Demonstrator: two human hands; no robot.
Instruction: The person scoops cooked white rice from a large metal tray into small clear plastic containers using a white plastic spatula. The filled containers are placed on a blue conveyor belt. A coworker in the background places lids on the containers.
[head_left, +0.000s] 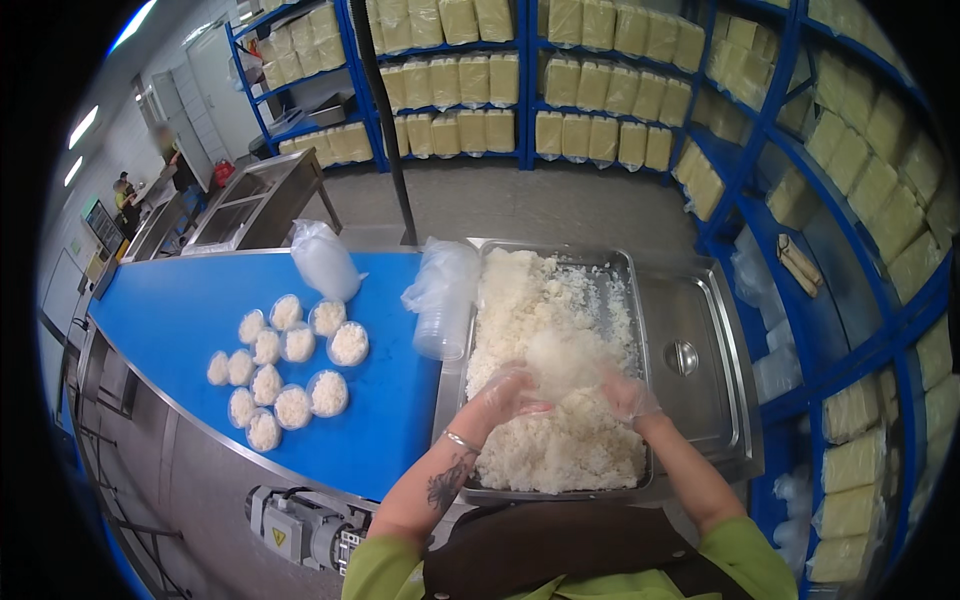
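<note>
Both my hands, in thin clear plastic gloves, are over a deep steel tray (642, 330) of cooked white rice (517, 300). Between them is a pale, motion-blurred mass of rice (568, 361). My left hand (511, 394) is at its left side, fingers curved and apart. On its right side is my right hand (628, 396), fingers pointing inward and partly lost in the blur. Whether either hand grips the mass cannot be told. Rice is heaped at the tray's near end and left side; the far right shows thinly covered metal.
Several clear round cups of rice (292, 406) stand on a blue conveyor belt (375, 427) at left. Bagged stacked cups (441, 322) and a filled plastic bag (324, 259) lie near the tray. A steel lid (697, 420) is at right. Blue shelves (529, 97) hold wrapped blocks.
</note>
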